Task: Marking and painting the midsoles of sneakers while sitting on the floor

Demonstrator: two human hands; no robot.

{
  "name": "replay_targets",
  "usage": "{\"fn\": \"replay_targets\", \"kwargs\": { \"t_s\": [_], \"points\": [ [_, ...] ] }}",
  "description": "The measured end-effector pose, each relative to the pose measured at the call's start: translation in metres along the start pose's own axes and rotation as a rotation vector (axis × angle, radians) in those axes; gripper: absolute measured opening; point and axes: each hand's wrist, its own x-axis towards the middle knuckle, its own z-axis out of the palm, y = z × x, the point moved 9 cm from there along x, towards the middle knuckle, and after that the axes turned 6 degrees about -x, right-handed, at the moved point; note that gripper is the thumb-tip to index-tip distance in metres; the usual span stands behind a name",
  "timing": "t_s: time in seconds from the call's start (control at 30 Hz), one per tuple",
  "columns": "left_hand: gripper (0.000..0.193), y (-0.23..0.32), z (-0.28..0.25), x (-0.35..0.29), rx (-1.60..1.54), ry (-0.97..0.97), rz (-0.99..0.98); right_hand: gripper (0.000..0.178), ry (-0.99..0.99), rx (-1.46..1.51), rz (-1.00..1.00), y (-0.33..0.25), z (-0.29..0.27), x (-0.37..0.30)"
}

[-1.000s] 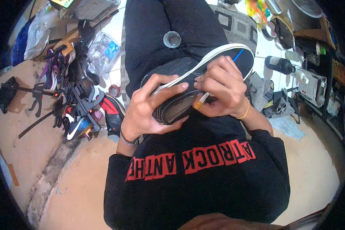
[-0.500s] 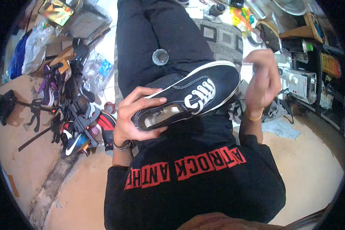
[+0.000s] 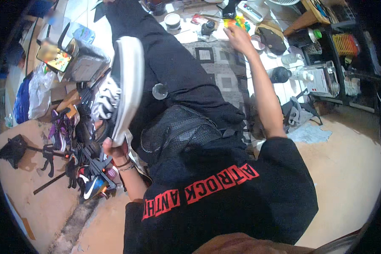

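My left hand (image 3: 114, 149) grips the heel end of a black sneaker (image 3: 130, 84) with white laces. The shoe stands on its side over my left leg, its pale sole edge toward the middle, blurred by motion. My right arm stretches far forward. At its end my right hand (image 3: 239, 38) is beside a yellow, orange and green plastic packet (image 3: 241, 23); its fingers are too bunched and small to read. A small round translucent cup (image 3: 159, 91) rests on my dark trousers. Black mesh fabric (image 3: 178, 133) lies across my lap.
Clamps (image 3: 95, 158) and several shoes crowd the floor at left. A white tub (image 3: 172, 21) and a dark bottle (image 3: 208, 28) stand ahead. At right are a black bottle (image 3: 280, 75), a grey bundle (image 3: 298, 111) and a dark shelf (image 3: 347, 80). A patterned mat (image 3: 228, 70) lies beneath.
The sneaker has swung left and turned onto its side in my left hand. My right hand has gone from beside the shoe's toe to far forward. My head view has shifted.
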Motion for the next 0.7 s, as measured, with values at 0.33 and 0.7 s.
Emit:
{"fn": "replay_targets", "kwargs": {
  "t_s": [0.33,0.7],
  "points": [
    [0.068,-0.001,0.045,-0.006,0.255,-0.099,0.002,0.036,-0.209,-0.155,0.128,0.056,0.103,0.137],
    [0.050,0.011,0.164,-0.015,0.745,-0.702,0.022,0.033,-0.032,-0.242,-0.223,0.016,-0.005,0.092]
  ]
}}
